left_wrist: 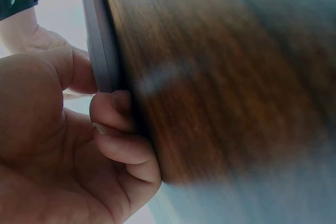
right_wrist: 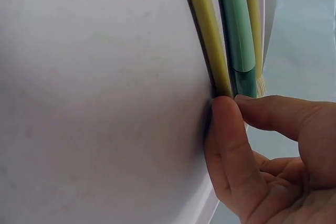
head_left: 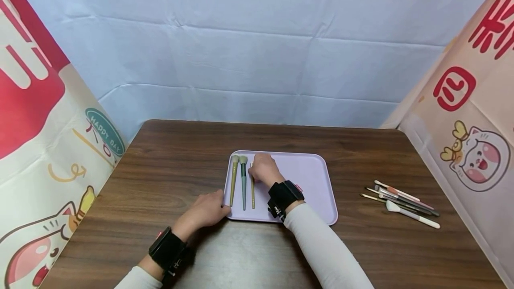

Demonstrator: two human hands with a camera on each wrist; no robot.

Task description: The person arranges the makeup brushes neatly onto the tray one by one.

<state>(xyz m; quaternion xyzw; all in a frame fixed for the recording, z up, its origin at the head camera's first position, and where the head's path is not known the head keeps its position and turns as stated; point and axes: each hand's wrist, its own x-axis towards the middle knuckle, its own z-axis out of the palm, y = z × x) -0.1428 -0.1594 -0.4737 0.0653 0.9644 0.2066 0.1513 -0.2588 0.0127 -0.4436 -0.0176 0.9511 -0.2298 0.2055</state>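
A lilac tray [head_left: 307,182] lies on the wooden table. On its left side, an olive-handled makeup brush [head_left: 234,184] and a green makeup brush [head_left: 243,186] lie side by side, bristles toward the back. To their right is a thinner olive makeup brush [head_left: 253,195], parallel to them. My right hand [head_left: 266,169] pinches its far end between thumb and fingers, hiding its tip; the olive handle [right_wrist: 206,24] shows in the right wrist view. My left hand [head_left: 205,211] grips the tray's front left corner, with the tray edge [left_wrist: 101,45] between thumb and curled fingers in the left wrist view.
A loose pile of several makeup brushes [head_left: 405,202] lies on the table at the right, including a white-handled one [head_left: 417,217] nearest the front. Blue cloth [head_left: 249,57] hangs behind the table [head_left: 180,146], and printed sheets flank both sides.
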